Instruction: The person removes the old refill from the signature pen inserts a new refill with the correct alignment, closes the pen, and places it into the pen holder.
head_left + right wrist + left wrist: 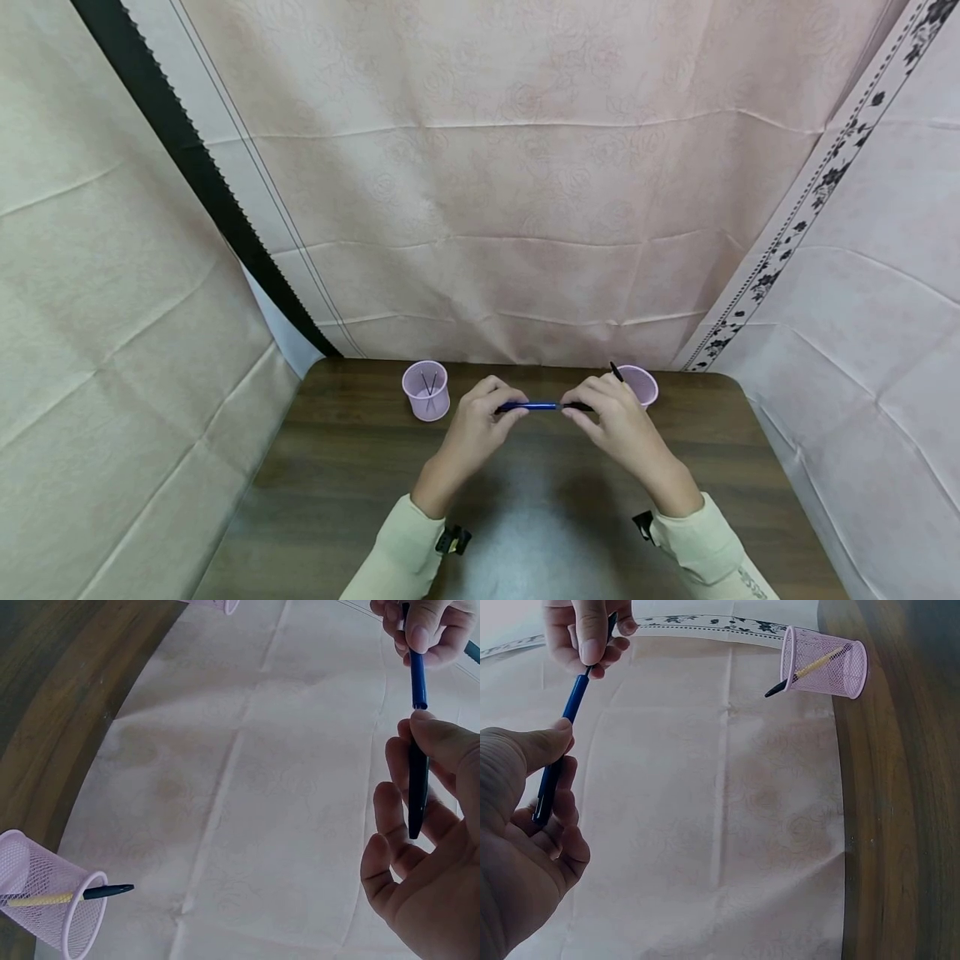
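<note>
My left hand (478, 417) pinches the blue barrel (542, 406) of a pen between thumb and fingers, with its dark end lying toward the palm in the left wrist view. Opposite it, my right hand (617, 417) pinches a black tapered pen part (418, 787). Both parts line up end to end, held above the table. A thin dark piece shows between the barrel (573, 701) and the right fingertips in the left wrist view. Whether the two parts are fastened together I cannot tell.
A pink mesh cup (425, 392) holding thin dark sticks stands at the back left of the wooden table (337, 467). Partly behind my right hand is another pink cup (642, 385), with a yellow-and-black pen (810, 669) leaning in it. Patterned cloth hangs behind and at both sides.
</note>
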The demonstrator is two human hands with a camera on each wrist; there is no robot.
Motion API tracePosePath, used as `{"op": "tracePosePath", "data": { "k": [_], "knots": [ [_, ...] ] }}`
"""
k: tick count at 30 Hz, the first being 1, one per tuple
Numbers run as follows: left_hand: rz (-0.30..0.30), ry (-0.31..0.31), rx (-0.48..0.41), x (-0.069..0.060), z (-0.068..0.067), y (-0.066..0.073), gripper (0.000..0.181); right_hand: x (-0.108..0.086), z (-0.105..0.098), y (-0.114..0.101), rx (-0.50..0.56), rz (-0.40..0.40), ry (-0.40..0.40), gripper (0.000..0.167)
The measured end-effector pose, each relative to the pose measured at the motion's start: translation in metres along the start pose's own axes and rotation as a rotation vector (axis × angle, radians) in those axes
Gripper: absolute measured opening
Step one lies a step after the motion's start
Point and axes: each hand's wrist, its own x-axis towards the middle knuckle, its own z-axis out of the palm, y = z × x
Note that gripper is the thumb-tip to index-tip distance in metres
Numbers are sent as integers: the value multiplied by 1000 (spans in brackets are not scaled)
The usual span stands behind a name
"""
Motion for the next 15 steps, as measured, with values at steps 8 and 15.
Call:
{"op": "tracePosePath", "data": {
  "k": [8,15],
  "knots": [
    [20,12,9,-1,1,-2,12,-2,-2,1,-14,14,-2,15],
    [5,9,15,-1,-1,-3,12,-2,-4,3,-16,5,16,12]
  ]
}}
